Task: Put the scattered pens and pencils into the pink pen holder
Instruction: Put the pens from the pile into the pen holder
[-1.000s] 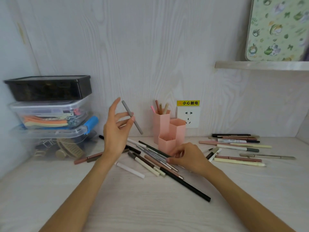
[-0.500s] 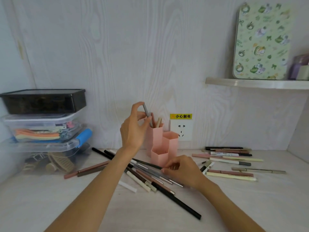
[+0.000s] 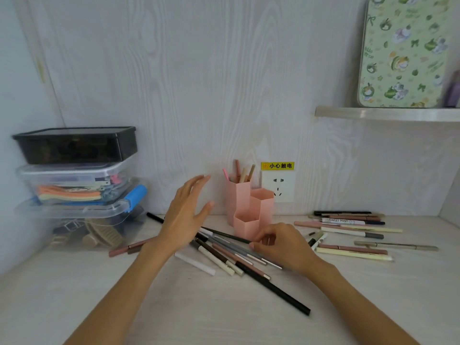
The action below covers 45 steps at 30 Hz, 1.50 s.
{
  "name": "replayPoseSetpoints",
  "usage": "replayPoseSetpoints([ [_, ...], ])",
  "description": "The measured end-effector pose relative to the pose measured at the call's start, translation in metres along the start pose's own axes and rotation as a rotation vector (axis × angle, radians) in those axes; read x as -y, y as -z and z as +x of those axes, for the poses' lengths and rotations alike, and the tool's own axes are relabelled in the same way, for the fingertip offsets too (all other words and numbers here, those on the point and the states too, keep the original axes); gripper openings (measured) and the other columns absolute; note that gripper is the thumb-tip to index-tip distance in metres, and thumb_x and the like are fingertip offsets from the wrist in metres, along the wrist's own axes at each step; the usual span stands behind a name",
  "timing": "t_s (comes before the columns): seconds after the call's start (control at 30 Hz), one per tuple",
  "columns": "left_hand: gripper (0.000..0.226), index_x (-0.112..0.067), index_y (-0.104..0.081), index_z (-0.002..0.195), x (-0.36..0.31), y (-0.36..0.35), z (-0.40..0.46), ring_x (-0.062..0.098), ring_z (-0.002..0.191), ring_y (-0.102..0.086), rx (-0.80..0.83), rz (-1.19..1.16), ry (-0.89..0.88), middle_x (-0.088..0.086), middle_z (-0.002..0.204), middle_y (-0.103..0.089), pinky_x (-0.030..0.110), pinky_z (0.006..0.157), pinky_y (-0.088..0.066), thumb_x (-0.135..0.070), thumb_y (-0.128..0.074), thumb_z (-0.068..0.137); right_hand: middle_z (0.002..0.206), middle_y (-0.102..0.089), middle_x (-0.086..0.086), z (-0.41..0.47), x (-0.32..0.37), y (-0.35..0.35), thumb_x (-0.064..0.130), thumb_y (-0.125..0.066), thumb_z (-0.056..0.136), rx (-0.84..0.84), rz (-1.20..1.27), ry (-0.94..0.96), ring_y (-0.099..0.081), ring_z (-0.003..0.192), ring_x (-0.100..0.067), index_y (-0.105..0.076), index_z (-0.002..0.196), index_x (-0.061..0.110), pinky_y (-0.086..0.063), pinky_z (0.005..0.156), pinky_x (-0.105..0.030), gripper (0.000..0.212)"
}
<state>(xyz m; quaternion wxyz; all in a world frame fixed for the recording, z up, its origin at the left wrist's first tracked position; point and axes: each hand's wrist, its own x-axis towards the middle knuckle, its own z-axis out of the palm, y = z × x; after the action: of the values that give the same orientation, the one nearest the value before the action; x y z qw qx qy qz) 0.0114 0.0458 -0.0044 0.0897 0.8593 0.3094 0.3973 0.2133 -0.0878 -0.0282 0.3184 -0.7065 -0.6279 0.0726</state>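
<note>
Here the pink holder stands at the back of the desk, against the wall just left of a socket. It has three hexagonal tubes: the tallest, at the back left, holds several pens standing upright, and what the two lower tubes hold cannot be seen. At far left three lidded boxes are stacked, a dark one on top of two clear ones with mixed oddments inside.

The left hand hangs in the air left of the holder, fingers spread and straight, holding nothing. The right hand rests on the desk just in front of the lowest tube, fingers curled at its base; whether they pinch anything cannot be told. A loose heap of pens lies between and under the hands, and a second group lies to the right of the holder.
</note>
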Motion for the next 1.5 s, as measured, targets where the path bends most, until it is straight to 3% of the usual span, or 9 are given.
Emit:
replayPoseSetpoints([
  [0.13, 0.032, -0.036, -0.051, 0.127, 0.032, 0.004, -0.039, 0.006, 0.126, -0.042, 0.203, -0.028, 0.086, -0.015, 0.134, -0.048, 0.022, 0.104, -0.032, -0.029, -0.050, 0.095, 0.067, -0.059, 0.024, -0.003, 0.009, 0.004, 0.042, -0.066, 0.079, -0.142, -0.094, 0.113, -0.055, 0.071, 0.002, -0.068, 0.084, 0.041, -0.036, 0.055, -0.012, 0.005],
  [0.23, 0.030, -0.034, -0.056, 0.125, 0.039, 0.005, -0.043, 0.003, 0.123, -0.042, 0.270, -0.031, 0.115, -0.016, 0.132, -0.051, 0.022, 0.106, -0.031, -0.032, -0.049, 0.096, 0.076, -0.064, 0.021, -0.003, 0.017, 0.010, 0.036, -0.065, 0.082, -0.291, 0.041, 0.155, -0.059, 0.072, 0.003, -0.067, 0.088, 0.038, -0.047, 0.062, -0.014, 0.006],
  [0.37, 0.031, -0.032, -0.057, 0.126, 0.036, -0.002, -0.043, 0.004, 0.121, -0.043, 0.275, 0.032, 0.079, -0.015, 0.130, -0.054, 0.018, 0.100, -0.027, -0.033, -0.047, 0.097, 0.092, -0.071, 0.022, -0.006, 0.027, 0.020, 0.012, -0.061, 0.088, -0.409, 0.447, 0.206, -0.068, 0.081, -0.002, -0.065, 0.093, 0.036, -0.053, 0.074, -0.013, 0.025],
  [0.47, 0.029, -0.031, -0.060, 0.123, 0.033, -0.005, -0.045, 0.006, 0.119, -0.045, 0.222, 0.038, 0.081, -0.013, 0.127, -0.058, 0.020, 0.099, -0.029, -0.033, -0.048, 0.096, 0.085, -0.073, 0.012, -0.001, 0.035, 0.038, 0.010, -0.057, 0.091, -0.606, 0.633, 0.181, -0.070, 0.080, -0.007, -0.065, 0.095, 0.021, -0.056, 0.076, -0.018, 0.015],
  [0.67, 0.019, -0.033, -0.066, 0.108, 0.025, -0.003, -0.041, 0.003, 0.109, -0.047, 0.148, 0.047, -0.044, -0.018, 0.111, -0.061, 0.025, 0.096, -0.038, -0.033, -0.054, 0.092, 0.087, -0.069, -0.005, 0.034, 0.065, 0.083, 0.014, -0.058, 0.091, -0.959, 0.700, 0.176, -0.071, 0.078, -0.014, -0.054, 0.095, 0.020, -0.058, 0.079, -0.031, 0.008],
  [1.07, 0.023, -0.035, -0.064, 0.111, 0.022, -0.007, -0.044, 0.001, 0.105, -0.045, 0.258, 0.004, -0.077, -0.018, 0.111, -0.061, 0.018, 0.086, -0.039, -0.036, -0.049, 0.094, 0.084, -0.075, 0.001, 0.103, 0.085, 0.048, 0.025, -0.065, 0.084, -0.525, 0.018, 0.081, -0.068, 0.072, -0.017, -0.061, 0.087, 0.016, -0.053, 0.074, -0.038, 0.011],
  [1.33, 0.024, -0.033, -0.064, 0.112, 0.021, -0.005, -0.043, 0.002, 0.109, -0.045, 0.265, 0.023, -0.093, -0.017, 0.114, -0.062, 0.023, 0.094, -0.040, -0.034, -0.049, 0.094, 0.125, -0.060, 0.000, 0.096, 0.076, 0.035, 0.031, -0.054, 0.090, -0.413, -0.429, 0.189, -0.045, 0.120, -0.024, -0.066, 0.113, 0.021, -0.033, 0.093, -0.036, 0.028],
  [1.43, 0.022, -0.032, -0.065, 0.111, 0.018, -0.002, -0.043, 0.001, 0.106, -0.046, 0.261, 0.012, -0.102, -0.017, 0.111, -0.063, 0.023, 0.093, -0.041, -0.033, -0.051, 0.094, 0.129, -0.057, -0.001, 0.076, 0.079, 0.043, 0.030, -0.059, 0.087, -0.473, -0.385, 0.322, -0.044, 0.123, -0.021, -0.062, 0.118, 0.020, -0.033, 0.095, -0.034, 0.032],
  [1.5, 0.020, -0.033, -0.067, 0.107, 0.012, 0.000, -0.041, -0.001, 0.100, -0.046, 0.260, 0.003, -0.133, -0.018, 0.106, -0.063, 0.024, 0.089, -0.044, -0.034, -0.053, 0.093, 0.115, -0.064, 0.005, 0.052, 0.072, 0.048, 0.032, -0.060, 0.087, -0.423, -0.241, 0.324, -0.054, 0.106, -0.013, -0.064, 0.110, 0.026, -0.039, 0.084, -0.026, 0.025],
])
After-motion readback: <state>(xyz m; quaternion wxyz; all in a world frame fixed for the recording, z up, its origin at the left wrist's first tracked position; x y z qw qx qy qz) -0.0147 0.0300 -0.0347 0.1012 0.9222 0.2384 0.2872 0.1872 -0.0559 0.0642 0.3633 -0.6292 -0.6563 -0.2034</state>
